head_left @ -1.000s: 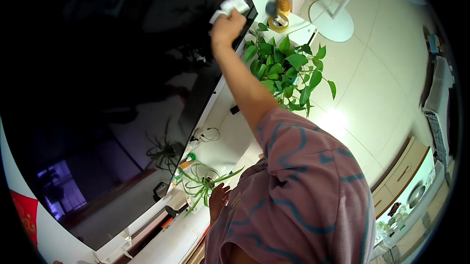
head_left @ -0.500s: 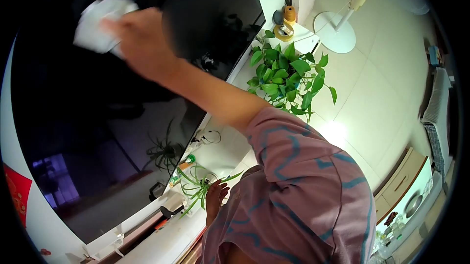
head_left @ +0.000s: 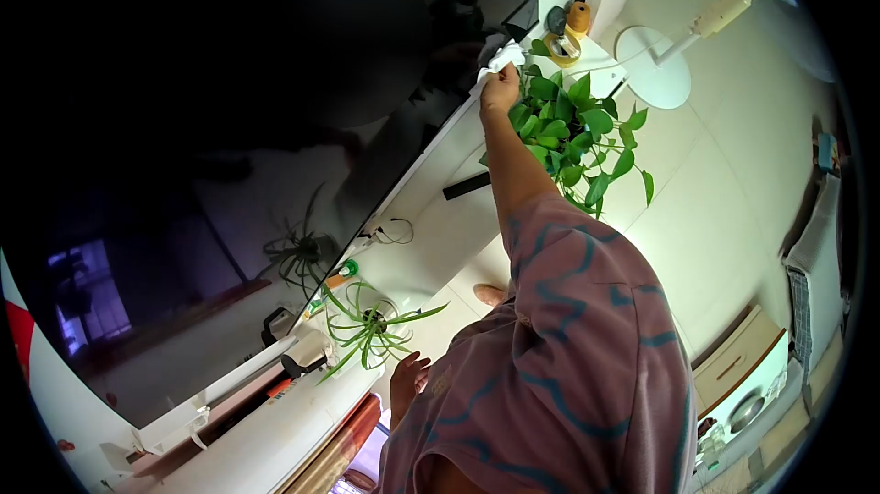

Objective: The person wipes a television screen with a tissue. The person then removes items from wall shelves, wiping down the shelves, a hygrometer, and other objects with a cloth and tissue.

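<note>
My right hand [head_left: 500,91] is closed around a crumpled white cloth [head_left: 504,58], which may be tissue. It presses the cloth at the lower edge of a large black television [head_left: 275,82], near the screen's right corner. Leaves of a trailing green potted plant [head_left: 573,123] crowd close beside that hand. My left hand [head_left: 408,377] hangs low by my body with its fingers apart, holding nothing. A spider plant [head_left: 371,324] stands just beyond it on the white cabinet [head_left: 435,251].
Tape rolls [head_left: 561,49] and an orange spool [head_left: 578,17] sit at the cabinet's far end. A white fan [head_left: 655,68] stands on the tiled floor. A cable [head_left: 396,230], a black bar [head_left: 466,186] and a kettle-like container [head_left: 307,352] lie along the cabinet.
My right hand has swept the cloth from the upper part of the screen across and down to its lower right edge. My left hand stays low, fingers apart.
</note>
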`<control>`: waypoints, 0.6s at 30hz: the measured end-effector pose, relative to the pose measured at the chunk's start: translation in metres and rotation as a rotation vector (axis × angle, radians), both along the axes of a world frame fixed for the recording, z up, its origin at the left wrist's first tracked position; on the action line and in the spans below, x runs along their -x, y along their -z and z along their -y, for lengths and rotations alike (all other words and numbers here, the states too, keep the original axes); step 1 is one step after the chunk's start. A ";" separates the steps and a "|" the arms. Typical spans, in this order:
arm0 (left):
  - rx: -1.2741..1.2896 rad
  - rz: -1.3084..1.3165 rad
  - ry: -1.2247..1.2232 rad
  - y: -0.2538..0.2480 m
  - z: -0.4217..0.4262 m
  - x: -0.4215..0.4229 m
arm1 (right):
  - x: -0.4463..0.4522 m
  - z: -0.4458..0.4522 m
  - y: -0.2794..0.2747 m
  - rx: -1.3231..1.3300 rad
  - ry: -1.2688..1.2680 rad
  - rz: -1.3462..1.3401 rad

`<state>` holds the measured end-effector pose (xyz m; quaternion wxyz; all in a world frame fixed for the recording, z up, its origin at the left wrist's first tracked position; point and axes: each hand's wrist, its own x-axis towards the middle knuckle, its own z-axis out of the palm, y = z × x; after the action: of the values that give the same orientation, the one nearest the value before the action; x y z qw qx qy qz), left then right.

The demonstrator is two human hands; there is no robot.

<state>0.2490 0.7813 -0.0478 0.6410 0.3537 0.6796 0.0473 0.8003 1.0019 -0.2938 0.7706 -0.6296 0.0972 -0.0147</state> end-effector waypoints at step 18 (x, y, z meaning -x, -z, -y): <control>-0.075 0.212 -0.096 0.025 -0.005 0.012 | 0.196 -0.020 -0.467 -0.135 -0.005 0.894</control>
<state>0.2368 0.7864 -0.0724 0.6925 0.3378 0.6218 0.1405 0.6039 1.0218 0.1729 0.7764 -0.5100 -0.2459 -0.2768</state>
